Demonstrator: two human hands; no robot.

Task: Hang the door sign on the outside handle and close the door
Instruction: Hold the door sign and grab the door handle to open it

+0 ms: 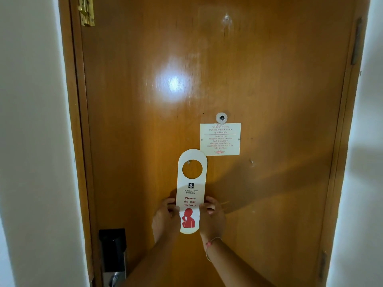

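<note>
Hands meet at the middle of the view, both pinching 1 door sign (191, 183) and holding it upright in front of a closed wooden door (269, 90). The left hand (165, 218) has its fingers curled around the sign's left edge, near the lower half, and the right hand (211, 216) grips the right edge at about the same height, fingers closed on the card. A thin string bracelet (210, 244) circles the right wrist. The sign is a long cream card with rounded ends and a round hole near its top; through the hole the door's wood shows. Printed below the hole are a small dark logo, the words "PRESIDENT" and "Please do not disturb" in red, and a red figure with a finger raised to its lips. The card hangs on nothing; it is only held up by the 2 hands. Down at the lower left of the door sits a black lock box (113, 250) with a metal handle (114, 279) just beneath it, well apart from the sign. Above and to the right of the sign a pale notice (220, 139) with red lettering is fixed to the door, and a peephole (221, 117) sits right above that notice. A brass latch (86, 11) shows at the upper left corner, and white walls (31, 141) flank the door frame on both sides.
</note>
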